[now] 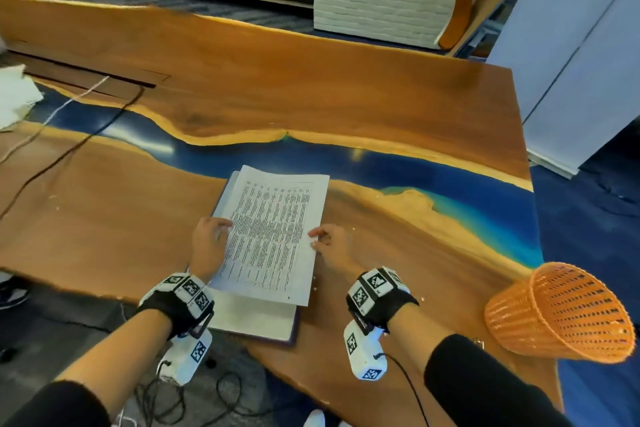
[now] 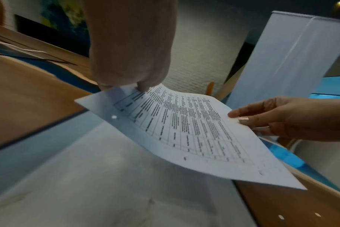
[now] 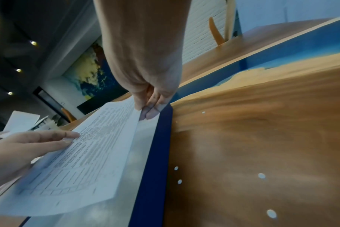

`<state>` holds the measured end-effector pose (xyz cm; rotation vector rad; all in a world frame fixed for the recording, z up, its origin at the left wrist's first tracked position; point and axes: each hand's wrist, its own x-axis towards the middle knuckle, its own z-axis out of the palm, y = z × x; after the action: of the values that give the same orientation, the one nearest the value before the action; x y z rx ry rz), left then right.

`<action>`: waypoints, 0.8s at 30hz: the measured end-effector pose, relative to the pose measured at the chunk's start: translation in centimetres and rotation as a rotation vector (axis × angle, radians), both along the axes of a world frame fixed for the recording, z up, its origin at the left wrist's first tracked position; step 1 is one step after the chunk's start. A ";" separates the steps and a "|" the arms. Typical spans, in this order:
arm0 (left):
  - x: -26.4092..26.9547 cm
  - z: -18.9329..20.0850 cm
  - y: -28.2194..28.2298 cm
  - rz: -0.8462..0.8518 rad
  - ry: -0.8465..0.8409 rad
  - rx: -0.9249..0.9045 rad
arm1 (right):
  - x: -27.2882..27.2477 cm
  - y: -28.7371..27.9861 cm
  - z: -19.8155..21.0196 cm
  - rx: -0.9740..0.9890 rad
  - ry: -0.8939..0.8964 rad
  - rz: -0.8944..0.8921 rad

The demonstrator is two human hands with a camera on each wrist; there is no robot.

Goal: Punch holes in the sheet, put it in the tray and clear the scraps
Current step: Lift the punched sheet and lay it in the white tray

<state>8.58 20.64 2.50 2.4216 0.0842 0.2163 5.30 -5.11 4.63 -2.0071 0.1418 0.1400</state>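
Observation:
A printed sheet hangs slightly tilted just above a flat tray with a dark blue rim, near the table's front edge. My left hand pinches the sheet's left edge, and a punched hole shows close to that edge. My right hand pinches the right edge between thumb and fingertips. In the left wrist view the sheet curves over the tray's pale floor. Small white paper scraps lie scattered on the wood to the right of the tray.
An orange mesh basket lies tipped at the table's right front corner. Cables and a pile of white papers are at the far left. A few more scraps lie by the tray's right rim.

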 end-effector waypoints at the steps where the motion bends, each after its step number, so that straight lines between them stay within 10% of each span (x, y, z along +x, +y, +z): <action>1: -0.3 -0.3 0.8 0.000 0.032 0.029 | 0.2 0.9 -0.3 -0.013 0.007 0.031; 14: -2.4 -1.8 2.2 -0.020 0.388 0.131 | -0.1 3.4 -3.7 -0.268 0.110 0.296; 24: -1.3 0.2 -7.8 -0.296 0.226 0.151 | -2.4 -3.4 -4.1 -0.580 -0.027 0.183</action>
<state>7.23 12.80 2.73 2.5624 -0.1949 -0.1927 2.87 -8.55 0.50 -2.5991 -0.0258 0.2054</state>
